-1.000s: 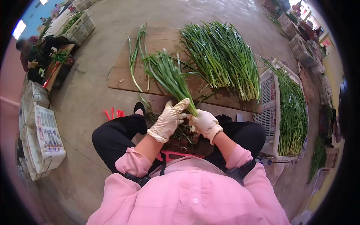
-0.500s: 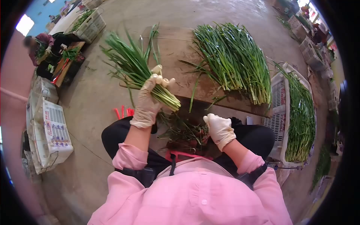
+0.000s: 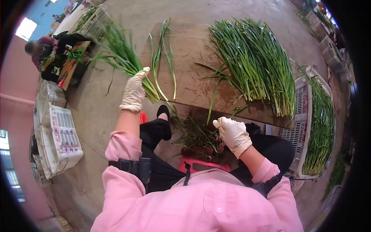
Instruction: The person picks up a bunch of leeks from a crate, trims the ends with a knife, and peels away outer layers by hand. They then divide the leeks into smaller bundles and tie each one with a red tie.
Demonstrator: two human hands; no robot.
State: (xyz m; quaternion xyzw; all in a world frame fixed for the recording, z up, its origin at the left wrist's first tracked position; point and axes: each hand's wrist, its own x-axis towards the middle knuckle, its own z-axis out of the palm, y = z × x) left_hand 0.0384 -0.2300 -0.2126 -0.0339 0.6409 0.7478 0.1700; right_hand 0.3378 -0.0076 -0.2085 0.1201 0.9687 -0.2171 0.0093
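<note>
My gloved left hand [image 3: 133, 92] is wrapped round a bunch of garlic chives [image 3: 125, 58], held off the left side of a low wooden board [image 3: 189, 73]. The leaves fan up and left, blurred at the tips, and the pale stalk ends point down and right. A few loose chives [image 3: 156, 63] lie on the board's left part. My gloved right hand [image 3: 234, 137] is closed in front of the board's near edge; whatever its fingers hold, if anything, is hidden. A large pile of garlic chives [image 3: 255, 65] covers the board's right side.
Leafy trimmings [image 3: 197, 135] lie on the floor between my legs, near a pink stool [image 3: 183, 165]. At right stands a white crate [image 3: 303, 106] full of chives. White crates [image 3: 67, 133] stand at left. Beyond them another person [image 3: 46, 48] sits by a small bench [image 3: 73, 69].
My left hand has moved left with the bunch, away from the board. A few chives now lie separate on the board. My right hand stays closed. The view has shifted, and my left foot shows.
</note>
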